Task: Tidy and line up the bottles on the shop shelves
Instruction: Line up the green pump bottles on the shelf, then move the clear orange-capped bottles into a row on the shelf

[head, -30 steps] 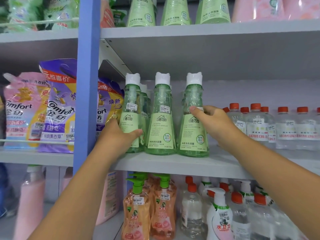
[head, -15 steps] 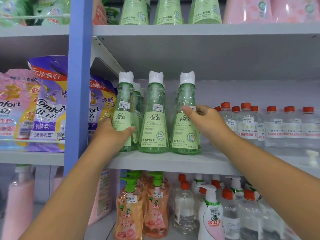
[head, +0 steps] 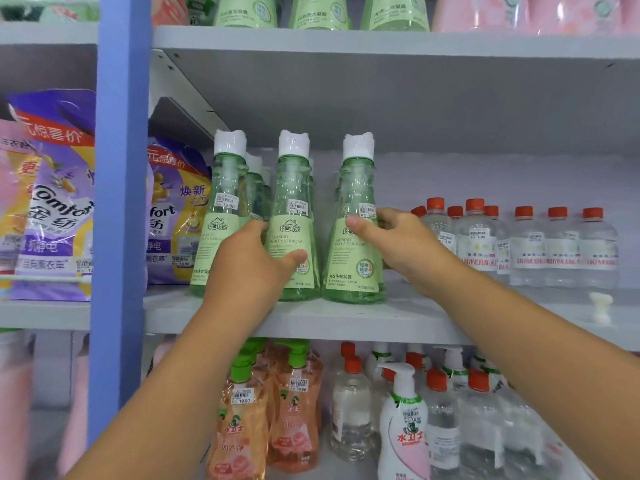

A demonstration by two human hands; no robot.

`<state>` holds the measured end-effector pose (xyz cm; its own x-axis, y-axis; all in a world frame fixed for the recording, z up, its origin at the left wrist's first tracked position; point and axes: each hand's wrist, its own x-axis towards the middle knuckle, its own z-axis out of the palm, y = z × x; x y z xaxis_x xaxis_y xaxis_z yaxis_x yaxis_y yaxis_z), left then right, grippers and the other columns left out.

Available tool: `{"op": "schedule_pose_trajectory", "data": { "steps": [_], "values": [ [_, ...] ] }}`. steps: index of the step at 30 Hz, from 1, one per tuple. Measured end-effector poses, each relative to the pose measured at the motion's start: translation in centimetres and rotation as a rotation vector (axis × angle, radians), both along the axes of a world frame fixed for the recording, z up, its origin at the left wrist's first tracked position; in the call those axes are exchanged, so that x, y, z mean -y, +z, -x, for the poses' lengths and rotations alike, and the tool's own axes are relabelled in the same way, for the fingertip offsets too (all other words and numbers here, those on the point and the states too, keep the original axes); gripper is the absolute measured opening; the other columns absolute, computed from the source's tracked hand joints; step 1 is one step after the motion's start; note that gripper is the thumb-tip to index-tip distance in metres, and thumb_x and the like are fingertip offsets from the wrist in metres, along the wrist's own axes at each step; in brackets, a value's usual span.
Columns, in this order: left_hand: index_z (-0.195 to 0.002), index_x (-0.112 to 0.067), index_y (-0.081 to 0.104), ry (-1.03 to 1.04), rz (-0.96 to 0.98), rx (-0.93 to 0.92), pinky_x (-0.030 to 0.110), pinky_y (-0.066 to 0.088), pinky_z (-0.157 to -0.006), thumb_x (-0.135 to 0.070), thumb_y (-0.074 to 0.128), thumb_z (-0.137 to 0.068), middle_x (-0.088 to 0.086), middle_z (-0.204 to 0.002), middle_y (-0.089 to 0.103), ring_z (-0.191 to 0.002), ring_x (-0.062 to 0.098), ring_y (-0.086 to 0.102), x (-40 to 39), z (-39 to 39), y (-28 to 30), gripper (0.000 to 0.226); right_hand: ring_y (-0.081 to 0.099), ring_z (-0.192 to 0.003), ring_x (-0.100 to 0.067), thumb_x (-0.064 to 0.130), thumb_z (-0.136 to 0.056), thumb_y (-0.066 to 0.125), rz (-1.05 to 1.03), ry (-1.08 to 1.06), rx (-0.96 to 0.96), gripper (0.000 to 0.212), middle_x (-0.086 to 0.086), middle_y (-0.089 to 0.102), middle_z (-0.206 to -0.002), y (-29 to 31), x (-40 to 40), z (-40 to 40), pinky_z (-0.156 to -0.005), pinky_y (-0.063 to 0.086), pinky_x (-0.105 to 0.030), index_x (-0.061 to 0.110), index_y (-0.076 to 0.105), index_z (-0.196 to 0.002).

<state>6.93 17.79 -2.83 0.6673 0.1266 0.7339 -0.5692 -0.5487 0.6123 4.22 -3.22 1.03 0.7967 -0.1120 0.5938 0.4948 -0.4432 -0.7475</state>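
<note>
Three green laundry-gel bottles with white caps stand in a front row on the grey middle shelf, with more of the same behind them. My left hand grips the middle green bottle, thumb across its label, fingers between it and the left green bottle. My right hand grips the right green bottle from its right side, thumb on the label.
Clear bottles with orange caps fill the shelf to the right. A blue upright post stands left, with purple softener pouches beside it. Orange soap bottles and pump bottles sit on the shelf below. A loose white cap lies at right.
My left hand has shifted right, from the left green bottle to the middle one. My right hand stays on the right green bottle.
</note>
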Motion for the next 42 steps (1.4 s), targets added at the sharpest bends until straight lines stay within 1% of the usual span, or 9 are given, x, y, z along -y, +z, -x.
{"op": "schedule_pose_trajectory", "data": {
  "steps": [4, 6, 10, 12, 17, 26, 31, 36, 42],
  "values": [
    [-0.139, -0.028, 0.055, -0.049, 0.101, -0.001, 0.027, 0.046, -0.086, -0.039, 0.08, -0.088, -0.01, -0.131, 0.066, -0.102, 0.006, 0.06, 0.6, 2.3, -0.8, 0.058, 0.068, -0.093, -0.001, 0.045, -0.093, 0.071, 0.02, -0.042, -0.046, 0.043, 0.007, 0.07, -0.123, -0.1, -0.2, 2.2, -0.073, 0.057, -0.022, 0.025, 0.06, -0.129],
    [-0.138, -0.04, 0.054, -0.117, 0.205, 0.123, 0.025, 0.046, -0.096, -0.049, 0.079, -0.084, -0.021, -0.137, 0.062, -0.117, -0.001, 0.058, 1.5, 5.5, -2.6, 0.06, 0.065, -0.105, 0.0, 0.054, -0.089, 0.07, 0.046, -0.097, 0.004, 0.065, 0.015, 0.063, -0.132, -1.3, 0.8, 4.9, -0.083, 0.057, -0.025, 0.028, 0.05, -0.145],
    [-0.109, -0.044, 0.069, -0.602, 0.509, 0.129, 0.011, 0.057, -0.075, -0.048, 0.086, -0.069, -0.018, -0.116, 0.074, -0.103, 0.001, 0.073, 6.3, 12.0, -8.0, 0.044, 0.064, -0.108, 0.012, 0.064, -0.079, 0.073, 0.043, -0.021, 0.259, 0.059, 0.03, 0.065, -0.126, -7.4, 4.5, 13.7, -0.072, 0.051, -0.003, 0.048, 0.057, -0.134],
    [-0.103, -0.036, 0.073, -0.732, 0.584, 0.006, 0.01, 0.055, -0.064, -0.041, 0.096, -0.068, -0.012, -0.109, 0.078, -0.095, 0.005, 0.076, 10.4, 13.1, -11.5, 0.042, 0.069, -0.111, -0.002, 0.054, -0.078, 0.076, -0.034, 0.029, 0.244, 0.052, 0.018, 0.069, -0.128, -11.8, 7.5, 17.6, -0.077, 0.056, -0.011, 0.046, 0.063, -0.128],
    [-0.111, -0.029, 0.068, -0.818, 0.543, -0.322, 0.011, 0.055, -0.075, -0.048, 0.08, -0.052, -0.017, -0.109, 0.076, -0.098, 0.003, 0.073, 23.5, 14.7, -18.2, 0.063, 0.073, -0.107, -0.015, 0.045, -0.072, 0.079, -0.272, -0.151, -0.109, 0.043, 0.01, 0.075, -0.119, -21.1, 20.8, 21.2, -0.086, 0.062, -0.036, 0.039, 0.074, -0.114],
    [-0.113, -0.046, 0.058, -0.597, 0.288, -0.393, 0.021, 0.048, -0.092, -0.048, 0.079, -0.081, -0.029, -0.12, 0.059, -0.105, -0.014, 0.058, 46.6, 16.4, -22.9, 0.038, 0.067, -0.105, -0.002, 0.041, -0.088, 0.076, -0.315, -0.404, -0.294, 0.032, 0.017, 0.068, -0.122, -27.8, 47.1, 20.8, -0.096, 0.057, -0.039, 0.043, 0.061, -0.116],
    [-0.125, -0.019, 0.056, 0.008, 0.178, -0.138, 0.036, 0.045, -0.094, -0.032, 0.087, -0.08, -0.004, -0.122, 0.05, -0.116, 0.026, 0.052, 48.3, 15.5, -24.6, 0.057, 0.062, -0.098, 0.0, 0.045, -0.085, 0.079, -0.2, -0.452, -0.318, 0.06, 0.017, 0.06, -0.122, -28.3, 52.8, 16.3, -0.073, 0.046, -0.017, 0.03, 0.053, -0.138],
    [-0.112, -0.042, 0.053, -0.215, 0.194, -0.037, 0.012, 0.046, -0.086, -0.033, 0.077, -0.087, -0.024, -0.108, 0.059, -0.105, 0.006, 0.061, 52.5, 16.0, -23.9, 0.036, 0.059, -0.117, -0.021, 0.049, -0.08, 0.082, -0.069, -0.447, -0.325, 0.081, -0.005, 0.056, -0.14, -28.8, 54.4, 10.8, -0.098, 0.052, -0.036, 0.017, 0.048, -0.146],
    [-0.152, -0.011, 0.039, -0.182, 0.109, -0.408, 0.041, 0.045, -0.111, -0.03, 0.083, -0.085, 0.012, -0.152, 0.045, -0.138, 0.031, 0.048, 58.2, 8.8, -24.0, 0.082, 0.061, -0.111, -0.023, 0.061, -0.066, 0.085, -0.007, -0.572, -0.269, 0.087, 0.0, 0.053, -0.126, -30.1, 53.8, 9.6, -0.084, 0.048, -0.031, 0.021, 0.051, -0.135]
  ]
}}
